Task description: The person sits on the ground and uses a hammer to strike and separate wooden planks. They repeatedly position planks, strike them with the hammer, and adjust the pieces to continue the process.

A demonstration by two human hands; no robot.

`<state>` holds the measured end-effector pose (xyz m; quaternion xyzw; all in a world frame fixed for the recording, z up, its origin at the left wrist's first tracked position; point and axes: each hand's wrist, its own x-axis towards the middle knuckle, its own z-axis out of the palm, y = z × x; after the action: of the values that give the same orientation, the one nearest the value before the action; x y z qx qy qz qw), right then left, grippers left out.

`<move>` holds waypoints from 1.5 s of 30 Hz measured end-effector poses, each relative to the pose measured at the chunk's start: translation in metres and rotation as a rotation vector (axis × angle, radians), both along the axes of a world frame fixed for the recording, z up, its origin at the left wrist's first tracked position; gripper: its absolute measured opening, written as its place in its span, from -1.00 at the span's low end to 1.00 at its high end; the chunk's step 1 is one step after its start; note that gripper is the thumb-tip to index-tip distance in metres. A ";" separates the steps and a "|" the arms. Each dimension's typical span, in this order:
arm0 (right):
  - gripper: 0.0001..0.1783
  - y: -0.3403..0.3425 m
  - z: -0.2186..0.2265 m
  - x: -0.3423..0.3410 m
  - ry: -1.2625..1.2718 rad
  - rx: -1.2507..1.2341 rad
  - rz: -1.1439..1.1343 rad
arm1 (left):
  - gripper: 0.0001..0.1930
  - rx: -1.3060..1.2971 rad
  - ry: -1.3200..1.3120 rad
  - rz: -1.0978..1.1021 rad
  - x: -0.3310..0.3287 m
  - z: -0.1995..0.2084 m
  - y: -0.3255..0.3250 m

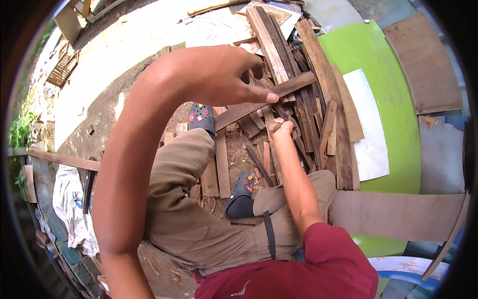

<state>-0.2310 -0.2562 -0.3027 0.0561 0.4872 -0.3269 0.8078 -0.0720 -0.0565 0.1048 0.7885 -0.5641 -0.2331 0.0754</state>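
Observation:
My left hand hangs over a long brown wooden plank, its fingers bent downward and its thumb stretched apart from them. Nothing shows held in the gap, and the thumb tip overlaps the plank; whether it touches cannot be told. Just below the plank, my right hand is closed round a tool with a rounded wooden handle. A dark part of it seems to lie beyond the fist, among the boards, so its kind is unclear. The plank lies slanted across a heap of timber.
Loose boards lie between my feet, in dark clogs. To the right are a green panel, a white sheet and brown boards. White cloth and a slatted crate are at left.

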 end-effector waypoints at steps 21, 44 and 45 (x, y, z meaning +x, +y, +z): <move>-0.47 0.086 0.020 0.074 -0.379 -0.159 0.395 | -0.41 0.076 0.106 0.053 0.016 0.001 0.023; -0.47 0.097 0.018 0.045 -0.383 -0.016 0.321 | -0.38 0.001 0.168 0.112 0.035 -0.023 0.031; -0.46 0.094 -0.001 0.022 -0.328 0.041 0.297 | -0.39 -0.008 0.165 0.102 0.035 -0.023 0.027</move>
<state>-0.2085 -0.1617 -0.3036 0.0524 0.3588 -0.1808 0.9142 -0.0369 -0.0290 0.0822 0.7939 -0.5162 -0.2911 0.1365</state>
